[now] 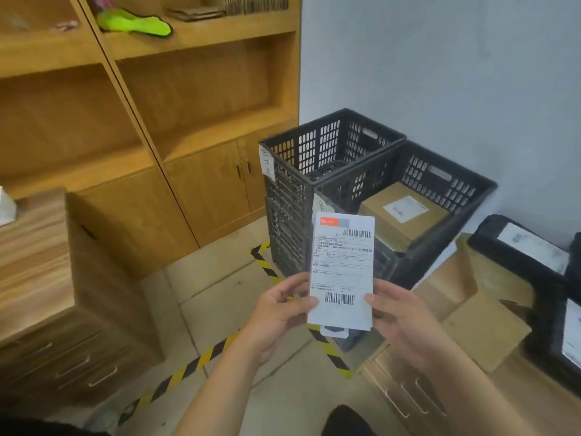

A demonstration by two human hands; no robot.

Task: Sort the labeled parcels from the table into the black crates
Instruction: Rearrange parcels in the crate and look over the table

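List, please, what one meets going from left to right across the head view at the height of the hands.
In order: wooden desk → left hand → labeled parcel, held by both hands → right hand → upper black parcel with a white label.

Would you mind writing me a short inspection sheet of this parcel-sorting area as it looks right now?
Surface: wooden table at right, carrying cardboard boxes and parcels.
Job's things: held parcel shows its label, in front of the crates; near black crate holds a labeled brown box; far black crate, contents unclear; black labeled parcels lie on the table.
Clutter: green item on the wooden shelving.
Grips: left hand and right hand both pinch the held parcel's lower edges.
Cables: nothing seen.
Surroundings: yellow-black floor tape, grey wall.
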